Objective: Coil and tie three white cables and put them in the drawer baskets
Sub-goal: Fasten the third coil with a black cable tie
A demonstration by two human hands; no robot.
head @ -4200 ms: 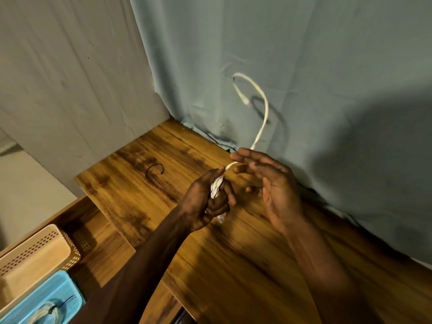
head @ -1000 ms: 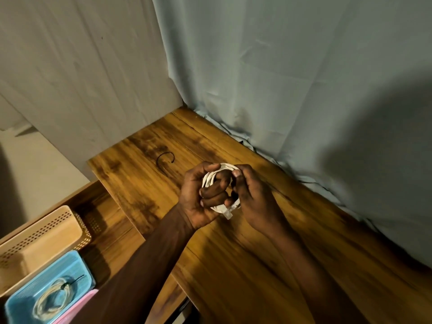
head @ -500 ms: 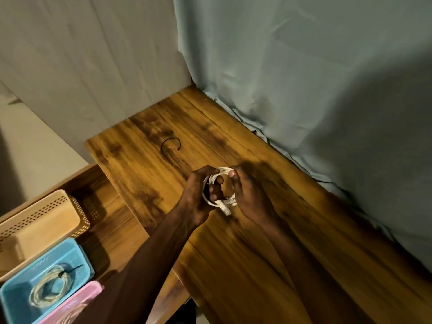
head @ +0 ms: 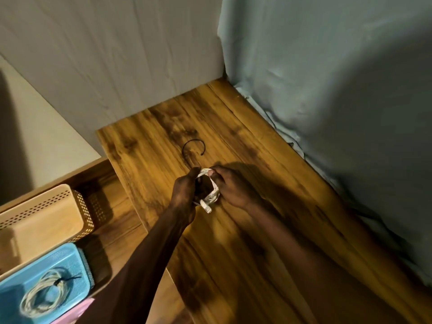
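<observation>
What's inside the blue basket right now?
The blue basket holds one coiled white cable cinched with a black tie. The picture's edge cuts off the basket's near end, so anything there is unseen.

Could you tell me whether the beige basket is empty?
Empty: the beige basket shows only its bare floor; the blue basket holds a coil.

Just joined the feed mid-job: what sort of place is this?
Probably a home desk corner, not a workshop: a wood-grain desktop against a curtain, with an open drawer beside it holding plastic baskets, the blue basket containing a tied cable.
</observation>
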